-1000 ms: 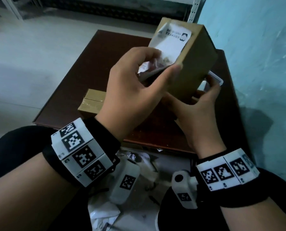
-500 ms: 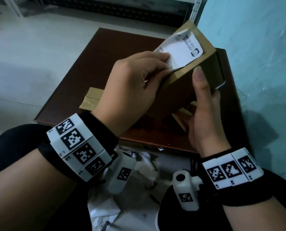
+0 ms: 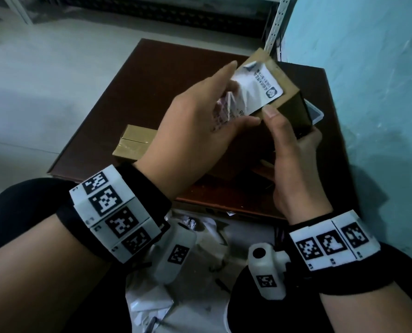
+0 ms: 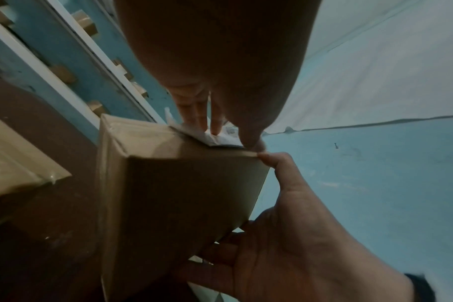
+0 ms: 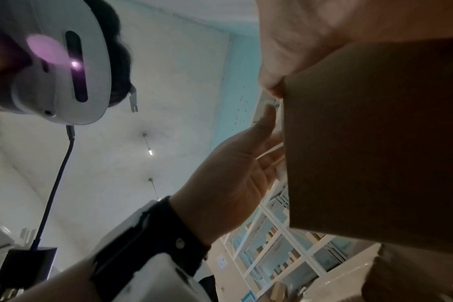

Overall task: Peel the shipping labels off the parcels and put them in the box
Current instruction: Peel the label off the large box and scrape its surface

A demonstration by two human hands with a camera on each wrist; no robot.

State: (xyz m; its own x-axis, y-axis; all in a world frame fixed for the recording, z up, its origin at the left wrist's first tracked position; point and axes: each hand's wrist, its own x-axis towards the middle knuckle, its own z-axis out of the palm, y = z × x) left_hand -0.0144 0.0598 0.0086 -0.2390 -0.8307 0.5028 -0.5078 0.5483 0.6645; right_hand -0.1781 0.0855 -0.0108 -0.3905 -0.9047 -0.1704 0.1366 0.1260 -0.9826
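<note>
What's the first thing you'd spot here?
A brown parcel held up over the dark table, with a white label half peeled off it. The left hand works at the label while the right hand grips the parcel. A second parcel lies on the table to the left.

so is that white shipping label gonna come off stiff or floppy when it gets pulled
Probably floppy: the shipping label is already creased and wrinkled near the left hand. It looks thin, so it may tear. Its far corner curls up off the parcel, so the freed part will likely curl and cling to fingers.
</note>
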